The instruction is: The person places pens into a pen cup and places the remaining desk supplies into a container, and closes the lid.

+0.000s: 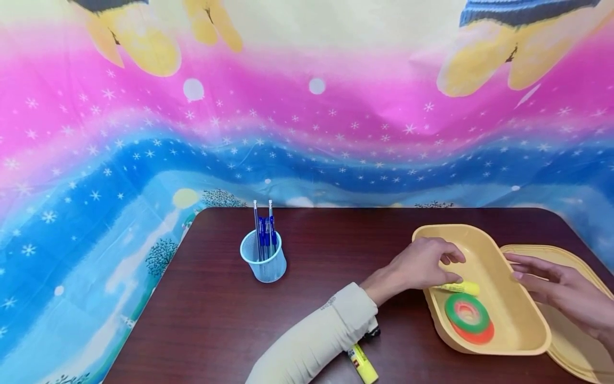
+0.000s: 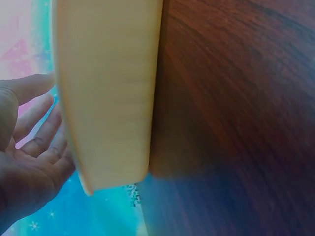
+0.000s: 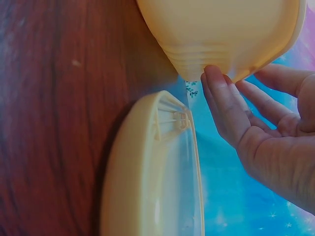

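Observation:
A cream plastic box (image 1: 515, 330) stands at the right of the table. My left hand (image 1: 427, 261) reaches over its left rim with loosely bent fingers. The thumb is close to a yellow tube like a glue stick (image 1: 467, 288) inside; whether they touch is unclear. Beside that tube, a green tape roll (image 1: 453, 314) overlaps an orange one (image 1: 482, 337). At the opposite side, my right hand (image 1: 566, 290) has nearly straight fingers against the box's outer wall (image 3: 197, 49). In the left wrist view, the left hand (image 2: 37, 142) shows spread fingers behind the rim.
The cream lid (image 1: 575, 341) lies right of the box, partly under the right hand. Another yellow tube (image 1: 363, 365) lies by the left sleeve (image 1: 316, 336). A light blue mesh cup (image 1: 265, 264) with pens and pencils stands at the back left. A printed cloth (image 1: 307, 122) hangs behind.

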Available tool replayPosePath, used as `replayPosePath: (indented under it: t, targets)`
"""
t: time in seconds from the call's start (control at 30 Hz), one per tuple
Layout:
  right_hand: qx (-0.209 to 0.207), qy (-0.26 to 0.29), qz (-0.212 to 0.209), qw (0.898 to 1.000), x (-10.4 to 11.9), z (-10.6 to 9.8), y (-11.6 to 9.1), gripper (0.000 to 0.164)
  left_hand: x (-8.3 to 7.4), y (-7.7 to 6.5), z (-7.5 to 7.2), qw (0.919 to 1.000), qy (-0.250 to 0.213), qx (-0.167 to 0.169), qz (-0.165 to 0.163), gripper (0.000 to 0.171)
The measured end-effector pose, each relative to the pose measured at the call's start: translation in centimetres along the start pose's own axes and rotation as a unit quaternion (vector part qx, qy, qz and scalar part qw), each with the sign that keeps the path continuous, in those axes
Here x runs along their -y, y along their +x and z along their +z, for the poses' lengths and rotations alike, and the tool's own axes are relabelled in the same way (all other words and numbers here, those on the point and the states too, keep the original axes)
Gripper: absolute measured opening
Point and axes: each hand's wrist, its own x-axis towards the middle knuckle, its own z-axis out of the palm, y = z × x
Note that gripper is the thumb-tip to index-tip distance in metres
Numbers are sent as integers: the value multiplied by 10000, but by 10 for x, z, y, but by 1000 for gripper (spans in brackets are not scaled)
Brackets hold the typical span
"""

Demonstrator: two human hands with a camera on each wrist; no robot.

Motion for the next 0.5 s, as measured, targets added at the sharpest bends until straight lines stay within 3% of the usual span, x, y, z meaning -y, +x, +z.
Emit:
replayPosePath:
  t: [0.17,0.5]
  targets:
    - [-19,-53,-30,10000,-1,1,1,63,7,-18,-12,9995,-201,-151,194,35]
    - [-96,-272,203,9994,-2,4,2,68,23,-70,-35,9966,-416,-436,558,33]
